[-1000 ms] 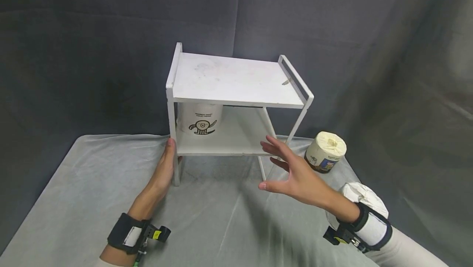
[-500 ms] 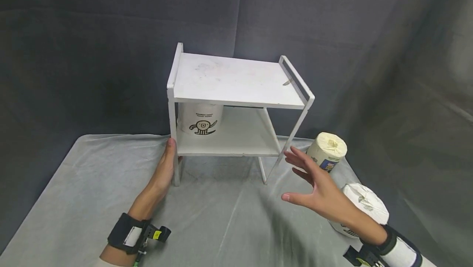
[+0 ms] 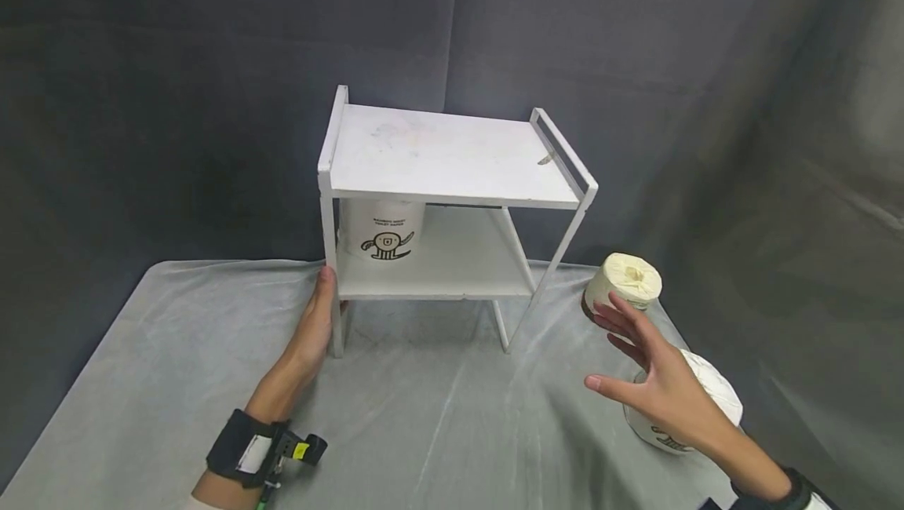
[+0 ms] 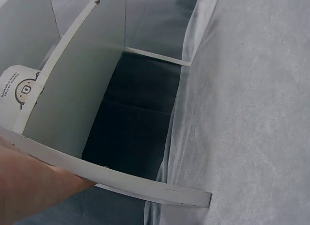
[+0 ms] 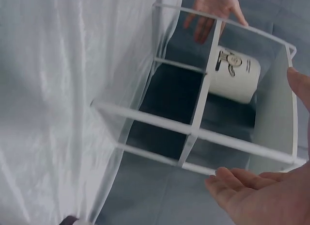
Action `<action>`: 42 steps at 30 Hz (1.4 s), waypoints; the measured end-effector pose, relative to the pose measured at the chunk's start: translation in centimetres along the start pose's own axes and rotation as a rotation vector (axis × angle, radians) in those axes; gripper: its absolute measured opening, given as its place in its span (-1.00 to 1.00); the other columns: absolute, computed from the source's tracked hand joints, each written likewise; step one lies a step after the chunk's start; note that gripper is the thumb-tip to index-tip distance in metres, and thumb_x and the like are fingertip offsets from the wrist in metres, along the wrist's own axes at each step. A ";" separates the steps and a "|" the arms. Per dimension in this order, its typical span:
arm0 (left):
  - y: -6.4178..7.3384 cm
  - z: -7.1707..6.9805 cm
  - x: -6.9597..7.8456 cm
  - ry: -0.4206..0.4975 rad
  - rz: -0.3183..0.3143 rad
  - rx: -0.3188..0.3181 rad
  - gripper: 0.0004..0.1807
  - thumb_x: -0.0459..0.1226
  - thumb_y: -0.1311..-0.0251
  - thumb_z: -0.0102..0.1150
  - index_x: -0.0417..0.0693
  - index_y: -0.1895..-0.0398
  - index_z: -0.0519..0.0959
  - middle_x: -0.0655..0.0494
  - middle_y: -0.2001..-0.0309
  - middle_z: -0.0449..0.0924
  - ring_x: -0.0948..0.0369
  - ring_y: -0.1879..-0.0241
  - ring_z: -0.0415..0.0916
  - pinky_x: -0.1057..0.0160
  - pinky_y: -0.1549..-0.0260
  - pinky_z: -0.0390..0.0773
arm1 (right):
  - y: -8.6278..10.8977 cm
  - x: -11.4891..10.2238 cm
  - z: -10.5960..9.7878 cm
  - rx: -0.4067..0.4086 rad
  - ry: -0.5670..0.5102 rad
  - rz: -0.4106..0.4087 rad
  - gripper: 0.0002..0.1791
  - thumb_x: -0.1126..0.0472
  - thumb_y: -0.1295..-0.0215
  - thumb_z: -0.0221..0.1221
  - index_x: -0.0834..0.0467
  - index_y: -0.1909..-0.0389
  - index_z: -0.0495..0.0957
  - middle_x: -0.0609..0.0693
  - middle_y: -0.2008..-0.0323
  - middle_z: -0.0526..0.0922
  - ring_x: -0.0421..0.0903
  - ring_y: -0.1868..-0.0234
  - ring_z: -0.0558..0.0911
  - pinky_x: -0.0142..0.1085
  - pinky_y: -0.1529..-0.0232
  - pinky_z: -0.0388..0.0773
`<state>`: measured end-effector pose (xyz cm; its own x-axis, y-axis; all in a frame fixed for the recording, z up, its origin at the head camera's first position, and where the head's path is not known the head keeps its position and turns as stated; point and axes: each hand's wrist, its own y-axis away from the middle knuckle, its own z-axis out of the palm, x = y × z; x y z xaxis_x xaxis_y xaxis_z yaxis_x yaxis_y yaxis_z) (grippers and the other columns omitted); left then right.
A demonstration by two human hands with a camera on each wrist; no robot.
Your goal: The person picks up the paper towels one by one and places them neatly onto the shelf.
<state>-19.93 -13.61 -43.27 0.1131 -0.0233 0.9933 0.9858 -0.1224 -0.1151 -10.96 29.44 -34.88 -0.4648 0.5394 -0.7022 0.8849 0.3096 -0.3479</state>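
A small white two-tier shelf point(image 3: 452, 157) stands on the cloth-covered table. My left hand point(image 3: 308, 333) holds its left side frame, thumb along the front leg and a fingertip showing on the inner side. On the lower tier, at the left, stands a white toilet paper roll point(image 3: 384, 231) with a printed cartoon figure. My right hand point(image 3: 660, 384) hovers with fingers spread and nothing in them, right of the shelf. It overlaps a second white wrapped toilet paper roll point(image 3: 716, 388) in the head view. A cream wrapped toilet paper roll point(image 3: 631, 278) stands just beyond its fingertips.
Grey cloth point(image 3: 438, 431) covers the table, with dark curtains point(image 3: 212, 102) behind and at the right. The shelf's right side frame point(image 3: 554, 251) slants beside the cream roll. Each wrist wears a strapped camera.
My right hand has moved away from the shelf's right side, rightward and toward me, to over the white roll. The left hand and the shelf have stayed in place.
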 end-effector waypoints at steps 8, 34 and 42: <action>0.1 0.0 -0.1 0.016 -0.002 0.008 -0.16 0.28 -0.59 -0.74 0.12 -0.73 -0.51 0.05 -0.73 -0.58 0.06 -0.70 -0.57 -0.19 -0.65 -0.31 | 2.2 1.6 -1.6 0.065 0.066 0.025 0.20 0.51 -0.09 0.54 0.06 -0.69 0.09 -0.34 -0.46 0.43 -0.44 -0.43 0.42 -0.63 -0.26 0.45; -0.1 0.1 -0.1 0.046 0.021 0.006 -0.13 0.28 -0.60 -0.69 0.04 -0.73 -0.49 -0.04 -0.73 -0.48 0.02 -0.70 -0.49 -0.23 -0.64 -0.28 | 8.4 5.4 -6.3 0.248 0.098 0.099 0.14 0.74 -0.04 0.38 0.20 -0.65 0.14 -0.33 -0.45 0.46 -0.50 -0.33 0.52 -0.68 -0.20 0.45; 0.0 0.0 -0.2 0.045 0.019 -0.001 -0.14 0.28 -0.60 -0.70 0.05 -0.73 -0.48 -0.04 -0.73 -0.48 0.02 -0.70 -0.49 -0.19 -0.65 -0.29 | 9.6 6.1 -6.6 0.295 0.195 0.136 0.18 0.67 -0.04 0.45 0.13 -0.67 0.14 -0.36 -0.44 0.45 -0.54 -0.35 0.45 -0.71 -0.19 0.40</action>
<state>-20.00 -13.61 -43.49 0.1257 -0.0697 0.9896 0.9835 -0.1223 -0.1336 -5.47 40.86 -38.38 -0.3147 0.7074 -0.6328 0.8961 0.0017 -0.4438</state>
